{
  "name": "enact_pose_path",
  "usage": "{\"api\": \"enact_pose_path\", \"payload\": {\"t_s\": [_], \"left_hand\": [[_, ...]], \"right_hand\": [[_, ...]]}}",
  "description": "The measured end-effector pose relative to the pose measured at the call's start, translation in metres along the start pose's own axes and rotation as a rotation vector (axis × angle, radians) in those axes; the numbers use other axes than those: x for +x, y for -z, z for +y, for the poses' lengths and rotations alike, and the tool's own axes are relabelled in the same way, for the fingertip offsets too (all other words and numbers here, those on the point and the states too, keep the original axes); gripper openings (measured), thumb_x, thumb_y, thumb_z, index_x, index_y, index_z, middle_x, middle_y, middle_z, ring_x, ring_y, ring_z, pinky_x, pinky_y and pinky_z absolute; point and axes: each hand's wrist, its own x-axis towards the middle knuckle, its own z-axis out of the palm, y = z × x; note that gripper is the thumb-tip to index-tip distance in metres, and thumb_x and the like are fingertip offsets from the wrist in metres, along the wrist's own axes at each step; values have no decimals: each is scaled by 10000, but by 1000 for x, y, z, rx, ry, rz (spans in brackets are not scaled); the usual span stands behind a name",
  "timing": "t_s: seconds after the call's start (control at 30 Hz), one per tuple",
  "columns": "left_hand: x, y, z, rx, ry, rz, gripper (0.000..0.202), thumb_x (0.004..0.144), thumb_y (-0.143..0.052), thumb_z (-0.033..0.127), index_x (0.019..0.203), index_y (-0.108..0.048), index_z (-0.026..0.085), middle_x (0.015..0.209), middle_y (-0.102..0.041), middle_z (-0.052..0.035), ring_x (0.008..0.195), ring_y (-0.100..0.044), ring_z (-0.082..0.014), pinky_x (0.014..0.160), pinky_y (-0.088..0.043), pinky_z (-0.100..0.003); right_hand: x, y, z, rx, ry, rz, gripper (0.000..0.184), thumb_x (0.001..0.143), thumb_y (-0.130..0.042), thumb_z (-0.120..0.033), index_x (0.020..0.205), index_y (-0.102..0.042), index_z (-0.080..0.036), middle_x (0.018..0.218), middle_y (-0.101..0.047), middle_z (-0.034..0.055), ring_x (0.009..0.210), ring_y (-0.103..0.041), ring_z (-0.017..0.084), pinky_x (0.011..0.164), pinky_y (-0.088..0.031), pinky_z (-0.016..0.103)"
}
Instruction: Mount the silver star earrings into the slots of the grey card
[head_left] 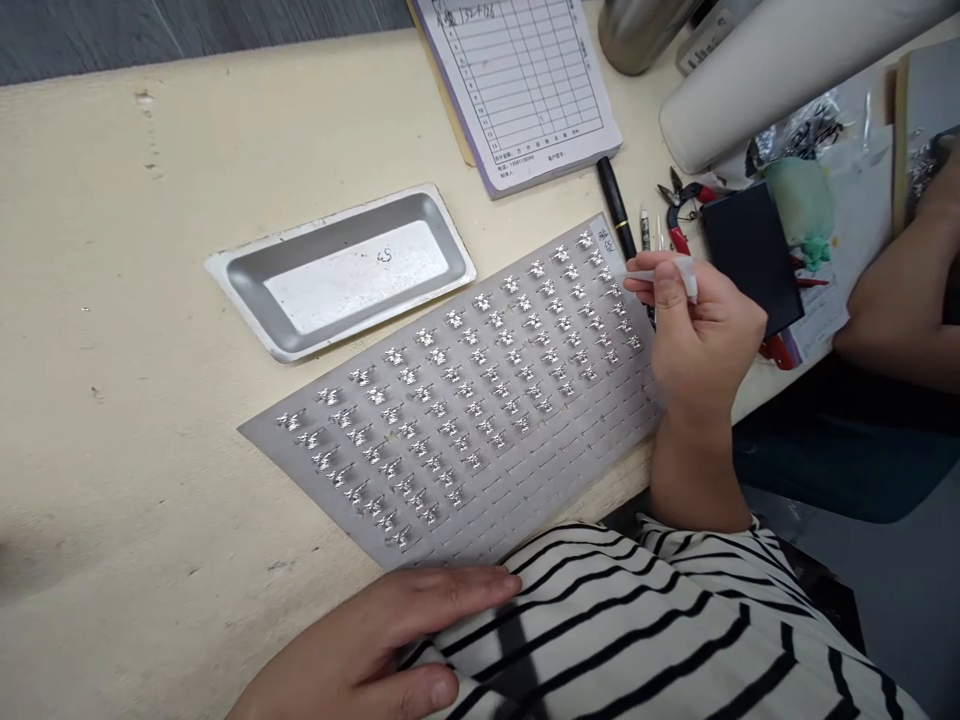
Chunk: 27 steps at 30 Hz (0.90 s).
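A grey slotted card [577, 440] lies slanted on the cream table, with several small silver pieces [465, 390] set in rows across its upper part. My right hand [694, 335] is at the card's far right corner, fingers pinched on a small white tool [671, 272] whose tip points left toward the top rows. My left hand [375, 640] lies flat near the card's lower edge, fingers stretched out over the striped cloth of my shirt, holding nothing.
A shallow metal tray [341, 270] sits behind the card. A form pad [521, 85], black pen [616, 205], red-handled pliers [686, 205], a black box [750, 255] and a white roll [780, 70] crowd the back right. Another person's arm [900, 290] rests at right.
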Motion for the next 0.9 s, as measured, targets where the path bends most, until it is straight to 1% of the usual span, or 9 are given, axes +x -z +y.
{"api": "enact_pose_path", "payload": {"t_s": [0.13, 0.2, 0.27, 0.33, 0.43, 0.5, 0.57, 0.73, 0.9], "left_hand": [[-1, 0, -1, -13, 17, -14, 716, 994, -651, 367, 1639, -354, 460, 1630, -524, 41, 1466, -561, -212, 1227, -429, -288], [-2, 0, -3, -18, 23, -20, 720, 989, -655, 382, 1636, -352, 473, 1630, -524, 56, 1465, -562, -209, 1230, -424, -285], [-3, 0, -4, -15, 34, -24, 714, 993, -648, 380, 1634, -350, 483, 1626, -531, 68, 1461, -567, -204, 1232, -423, -288], [-4, -1, -5, -16, 36, -24, 696, 996, -644, 394, 1632, -369, 465, 1620, -541, 53, 1457, -571, -215, 1231, -431, -303], [-4, -2, -4, -15, 29, -8, 678, 1002, -634, 426, 1630, -381, 455, 1611, -554, 30, 1455, -575, -233, 1225, -446, -322], [-3, -2, -2, -11, 25, 7, 669, 1010, -619, 435, 1629, -369, 476, 1604, -563, 32, 1448, -582, -235, 1218, -458, -333], [-2, -2, -1, -4, 23, 13, 661, 1016, -611, 441, 1629, -365, 482, 1600, -568, 27, 1445, -586, -240, 1211, -468, -344], [-2, -2, 0, 12, 18, 20, 653, 1021, -601, 450, 1632, -372, 461, 1591, -579, 7, 1438, -592, -255, 1207, -472, -355], [-2, -2, -1, 25, 27, 7, 656, 1021, -597, 455, 1632, -360, 476, 1602, -565, 26, 1445, -585, -238, 1210, -462, -330]], "right_hand": [[-1, 1, -1, -18, -4, 2, 232, 1031, -605, -360, 1040, -815, -261, 930, -818, 12, 855, -789, 179, 784, -633, 340], [-3, 2, -3, -5, -5, 13, 218, 1030, -610, -363, 1046, -814, -288, 938, -816, -8, 864, -791, 184, 801, -644, 360], [-5, 6, -7, 41, -8, 37, 204, 1029, -619, -359, 1058, -814, -305, 960, -815, -18, 875, -793, 182, 825, -656, 373], [-9, 10, -11, 91, -13, 61, 197, 1028, -627, -360, 1069, -815, -315, 963, -816, -23, 876, -796, 178, 840, -665, 380], [-15, 16, -13, 155, -22, 99, 196, 1025, -632, -378, 1081, -813, -325, 1001, -820, -34, 866, -799, 166, 818, -679, 369], [-20, 16, -9, 190, -27, 110, 210, 1027, -628, -388, 1109, -805, -313, 1082, -820, -22, 877, -801, 162, 802, -685, 354], [-25, 14, -3, 219, -22, 115, 228, 1032, -615, -393, 1132, -795, -296, 1118, -816, 0, 896, -804, 165, 803, -689, 352], [-31, 3, 13, 193, -23, 167, 253, 1039, -585, -414, 1106, -787, -277, 1064, -817, 17, 923, -804, 181, 857, -687, 397], [-30, -1, 19, 173, -30, 142, 244, 1035, -591, -412, 1103, -797, -300, 1037, -815, 2, 905, -801, 172, 876, -680, 400]]}}
